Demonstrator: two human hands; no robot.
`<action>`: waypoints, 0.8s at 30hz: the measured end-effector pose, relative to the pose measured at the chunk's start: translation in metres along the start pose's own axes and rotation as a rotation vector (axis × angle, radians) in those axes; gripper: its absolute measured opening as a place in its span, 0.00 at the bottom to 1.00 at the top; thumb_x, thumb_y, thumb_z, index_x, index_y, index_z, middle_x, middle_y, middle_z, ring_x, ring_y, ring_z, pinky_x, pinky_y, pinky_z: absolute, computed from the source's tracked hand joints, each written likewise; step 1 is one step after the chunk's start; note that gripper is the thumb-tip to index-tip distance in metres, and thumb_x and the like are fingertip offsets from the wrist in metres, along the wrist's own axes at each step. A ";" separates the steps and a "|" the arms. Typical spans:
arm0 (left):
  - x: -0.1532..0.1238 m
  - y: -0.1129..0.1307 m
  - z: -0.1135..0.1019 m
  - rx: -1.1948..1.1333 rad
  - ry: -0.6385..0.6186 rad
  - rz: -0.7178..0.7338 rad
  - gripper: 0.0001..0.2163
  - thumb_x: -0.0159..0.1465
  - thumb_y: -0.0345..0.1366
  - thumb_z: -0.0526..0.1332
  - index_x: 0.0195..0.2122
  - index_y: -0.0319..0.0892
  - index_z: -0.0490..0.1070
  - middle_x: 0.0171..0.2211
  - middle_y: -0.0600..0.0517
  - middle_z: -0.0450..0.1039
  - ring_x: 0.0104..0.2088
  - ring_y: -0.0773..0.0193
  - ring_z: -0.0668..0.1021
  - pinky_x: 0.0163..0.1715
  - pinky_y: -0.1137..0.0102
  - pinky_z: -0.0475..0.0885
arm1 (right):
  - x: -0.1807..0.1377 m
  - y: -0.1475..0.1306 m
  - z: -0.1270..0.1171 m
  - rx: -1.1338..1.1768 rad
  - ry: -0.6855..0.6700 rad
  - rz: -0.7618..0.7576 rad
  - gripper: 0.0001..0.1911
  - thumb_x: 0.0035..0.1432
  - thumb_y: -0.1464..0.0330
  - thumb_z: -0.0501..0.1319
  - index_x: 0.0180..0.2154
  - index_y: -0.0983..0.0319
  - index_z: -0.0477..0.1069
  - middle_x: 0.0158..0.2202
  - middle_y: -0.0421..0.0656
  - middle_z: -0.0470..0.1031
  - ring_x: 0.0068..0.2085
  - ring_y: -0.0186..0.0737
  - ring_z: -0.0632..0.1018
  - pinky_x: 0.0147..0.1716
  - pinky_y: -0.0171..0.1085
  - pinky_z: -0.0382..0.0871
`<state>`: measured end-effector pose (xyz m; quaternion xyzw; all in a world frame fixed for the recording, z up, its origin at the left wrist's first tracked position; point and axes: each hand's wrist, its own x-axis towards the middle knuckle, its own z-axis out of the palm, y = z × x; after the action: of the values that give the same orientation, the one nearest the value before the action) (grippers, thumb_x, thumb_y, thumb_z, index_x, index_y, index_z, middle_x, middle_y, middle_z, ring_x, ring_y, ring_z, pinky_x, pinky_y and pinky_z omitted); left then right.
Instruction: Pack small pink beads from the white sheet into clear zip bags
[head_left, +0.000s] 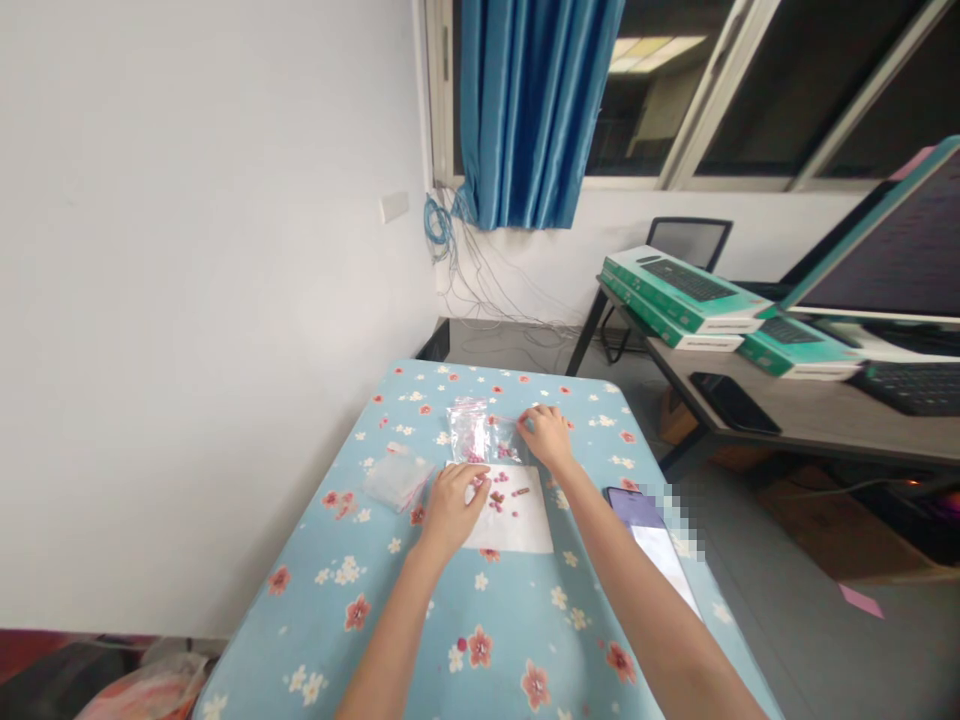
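Observation:
A white paper sheet lies on the table with blue floral cloth, with several small pink beads scattered on it. My left hand rests at the sheet's left edge, fingers curled in a pinch over the beads; what it holds is too small to name. My right hand lies beyond the sheet, fingers pressed down on a small clear zip bag of pink pieces. A second clear bag with pink contents lies just left of it.
A stack of empty clear bags lies left of the sheet. A phone sits at the table's right edge. A desk at the right carries green keyboard boxes, a monitor and a keyboard. Wall to the left.

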<state>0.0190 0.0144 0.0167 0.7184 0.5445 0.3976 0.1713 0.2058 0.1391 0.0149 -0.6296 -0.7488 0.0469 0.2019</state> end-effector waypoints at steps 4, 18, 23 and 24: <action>0.007 -0.004 -0.001 -0.109 0.043 -0.072 0.08 0.61 0.32 0.57 0.40 0.44 0.73 0.36 0.52 0.77 0.36 0.63 0.76 0.41 0.66 0.69 | -0.012 -0.007 -0.021 0.145 0.043 -0.008 0.09 0.59 0.66 0.54 0.36 0.60 0.71 0.34 0.42 0.77 0.38 0.41 0.75 0.39 0.37 0.64; 0.050 0.020 -0.004 -0.757 0.053 -0.474 0.14 0.51 0.45 0.65 0.30 0.38 0.75 0.27 0.48 0.78 0.29 0.62 0.78 0.32 0.70 0.71 | -0.070 -0.067 -0.040 0.609 0.248 -0.246 0.05 0.57 0.67 0.59 0.30 0.59 0.72 0.30 0.42 0.77 0.36 0.41 0.75 0.45 0.43 0.66; 0.055 0.020 -0.010 -0.806 0.041 -0.492 0.11 0.49 0.42 0.66 0.25 0.38 0.75 0.24 0.51 0.77 0.26 0.64 0.77 0.30 0.71 0.71 | -0.067 -0.068 -0.041 0.522 0.195 -0.350 0.04 0.57 0.70 0.58 0.31 0.59 0.71 0.32 0.41 0.77 0.37 0.41 0.75 0.47 0.43 0.63; 0.055 0.020 -0.010 -0.807 0.041 -0.491 0.11 0.49 0.42 0.66 0.25 0.38 0.75 0.23 0.51 0.77 0.26 0.65 0.77 0.30 0.71 0.71 | -0.067 -0.068 -0.042 0.512 0.189 -0.353 0.04 0.57 0.71 0.58 0.31 0.59 0.71 0.32 0.41 0.77 0.37 0.41 0.74 0.47 0.42 0.63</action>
<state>0.0287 0.0563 0.0577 0.4363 0.5035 0.5392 0.5152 0.1669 0.0531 0.0585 -0.4202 -0.7883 0.1393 0.4273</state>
